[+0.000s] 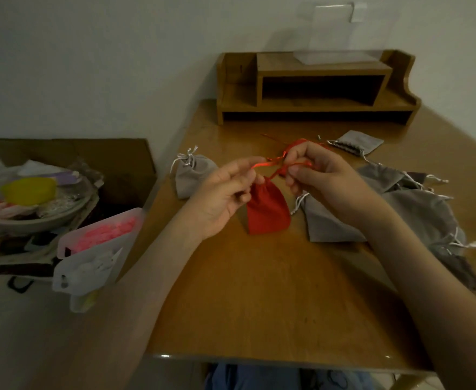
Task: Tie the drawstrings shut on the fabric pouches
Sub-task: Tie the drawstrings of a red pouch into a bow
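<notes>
Both pinching: my left hand (pixel 222 199) and right hand (pixel 322 177) each nip the drawstring (pixel 260 165) of the red pouch (pixel 267 211). Left of the table (pixel 259 305), a plastic tub (pixel 62 244) holds pink pieces (pixel 107 232).

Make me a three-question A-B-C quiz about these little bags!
1. Where is the heap of grey pouches? A) right of the red pouch B) left of it C) on top of it
2. What colour is the pouch being tied? A) grey B) yellow C) red
3. What are the left hand and right hand doing? A) lying flat B) pinching the red drawstrings C) waving
Answers: 1 A: it lies past the right hand. 2 C: its fabric is red. 3 B: both pinch the ribbon.
</notes>
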Available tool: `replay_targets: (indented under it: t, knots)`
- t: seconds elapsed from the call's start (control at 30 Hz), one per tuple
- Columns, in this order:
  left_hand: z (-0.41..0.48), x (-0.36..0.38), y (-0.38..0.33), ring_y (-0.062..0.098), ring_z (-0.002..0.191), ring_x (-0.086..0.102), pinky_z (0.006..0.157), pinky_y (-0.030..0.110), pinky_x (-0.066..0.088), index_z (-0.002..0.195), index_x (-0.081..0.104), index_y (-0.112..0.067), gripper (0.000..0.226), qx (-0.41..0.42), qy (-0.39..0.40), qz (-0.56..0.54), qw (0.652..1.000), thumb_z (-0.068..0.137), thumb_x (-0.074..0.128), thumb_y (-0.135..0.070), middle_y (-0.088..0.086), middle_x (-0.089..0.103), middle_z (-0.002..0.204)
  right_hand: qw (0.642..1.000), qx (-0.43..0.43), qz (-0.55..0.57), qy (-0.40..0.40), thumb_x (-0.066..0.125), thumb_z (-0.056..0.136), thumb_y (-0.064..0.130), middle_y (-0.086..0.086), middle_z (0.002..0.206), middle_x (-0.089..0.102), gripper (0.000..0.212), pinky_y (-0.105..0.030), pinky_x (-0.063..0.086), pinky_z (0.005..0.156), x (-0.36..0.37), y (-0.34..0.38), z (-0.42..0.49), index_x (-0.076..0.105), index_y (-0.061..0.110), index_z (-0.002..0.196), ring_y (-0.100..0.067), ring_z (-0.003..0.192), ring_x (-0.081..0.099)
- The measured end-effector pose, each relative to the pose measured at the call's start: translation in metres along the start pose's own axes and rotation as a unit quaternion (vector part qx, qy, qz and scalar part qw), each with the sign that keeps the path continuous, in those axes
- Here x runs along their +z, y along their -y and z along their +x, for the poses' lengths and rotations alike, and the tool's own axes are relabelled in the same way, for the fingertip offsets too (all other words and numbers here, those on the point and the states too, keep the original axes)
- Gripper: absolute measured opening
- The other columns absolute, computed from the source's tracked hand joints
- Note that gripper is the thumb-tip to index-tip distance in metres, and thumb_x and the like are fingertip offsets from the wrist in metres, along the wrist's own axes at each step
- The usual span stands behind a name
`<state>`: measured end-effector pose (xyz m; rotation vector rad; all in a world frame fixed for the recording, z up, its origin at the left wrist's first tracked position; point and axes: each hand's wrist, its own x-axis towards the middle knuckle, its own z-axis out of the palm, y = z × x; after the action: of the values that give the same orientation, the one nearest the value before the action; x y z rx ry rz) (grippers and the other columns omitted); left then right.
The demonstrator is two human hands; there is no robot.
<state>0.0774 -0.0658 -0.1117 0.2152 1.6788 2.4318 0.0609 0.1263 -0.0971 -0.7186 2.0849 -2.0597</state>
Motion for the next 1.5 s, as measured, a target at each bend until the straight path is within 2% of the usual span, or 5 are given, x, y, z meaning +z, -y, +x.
replay_targets:
  t: [0.53, 0.87, 1.03, 1.17, 1.5]
  knots:
    - [-0.009, 0.009, 0.011, 0.006, 0.067, 0.056, 0.064, 0.019, 0.048, 0.094, 0.059, -0.012, 0.010, -0.073, 0.166, 0.148, 0.972, 0.086, 0.058, -0.005, -0.004, 0.059, 0.072, 0.977, -0.047, -0.202, -0.043, 0.066, 0.085, 0.002, -0.001, 0.086, 0.058, 0.027, -0.029, 0.045, 0.074, 0.027, -0.008, 0.001, 0.059, 0.026, 0.075, -0.012, 0.079, 0.054]
    - [-0.002, 0.013, 0.018, 0.011, 0.053, 0.045, 0.049, 0.019, 0.038, 0.081, 0.058, -0.009, 0.026, -0.016, 0.039, 0.193, 0.980, 0.101, 0.043, -0.017, -0.003, 0.053, 0.057, 0.995, 0.019, -0.092, -0.011, 0.050, 0.097, 0.012, -0.006, 0.069, 0.059, 0.015, -0.020, 0.047, 0.065, 0.023, -0.008, 0.000, 0.055, -0.001, 0.095, -0.009, 0.063, 0.059]
    - [-0.001, 0.013, 0.018, 0.006, 0.050, 0.045, 0.047, 0.018, 0.037, 0.083, 0.055, -0.011, 0.024, -0.003, 0.003, 0.176, 0.984, 0.102, 0.040, -0.017, -0.007, 0.053, 0.054, 0.989, 0.095, -0.095, 0.056, 0.054, 0.096, 0.015, -0.018, 0.089, 0.066, 0.026, -0.050, 0.047, 0.093, 0.019, -0.010, -0.001, 0.053, -0.008, 0.106, -0.039, 0.093, 0.064]
    - [0.001, 0.011, 0.021, 0.004, 0.050, 0.044, 0.047, 0.017, 0.037, 0.087, 0.058, -0.012, 0.026, 0.030, -0.023, 0.210, 0.977, 0.102, 0.039, -0.016, -0.010, 0.051, 0.054, 0.979, 0.183, -0.056, 0.073, 0.049, 0.098, 0.015, -0.003, 0.078, 0.068, 0.021, -0.019, 0.052, 0.061, 0.015, -0.013, -0.001, 0.061, -0.002, 0.099, -0.005, 0.069, 0.063]
    - [0.001, 0.009, 0.018, 0.006, 0.048, 0.042, 0.044, 0.017, 0.035, 0.083, 0.056, -0.010, 0.023, -0.038, -0.023, 0.220, 0.974, 0.101, 0.044, -0.018, -0.007, 0.054, 0.054, 0.965, 0.004, -0.242, -0.103, 0.061, 0.092, 0.020, 0.001, 0.069, 0.056, 0.016, -0.035, 0.045, 0.067, 0.021, -0.020, 0.007, 0.060, 0.010, 0.080, -0.009, 0.065, 0.051]
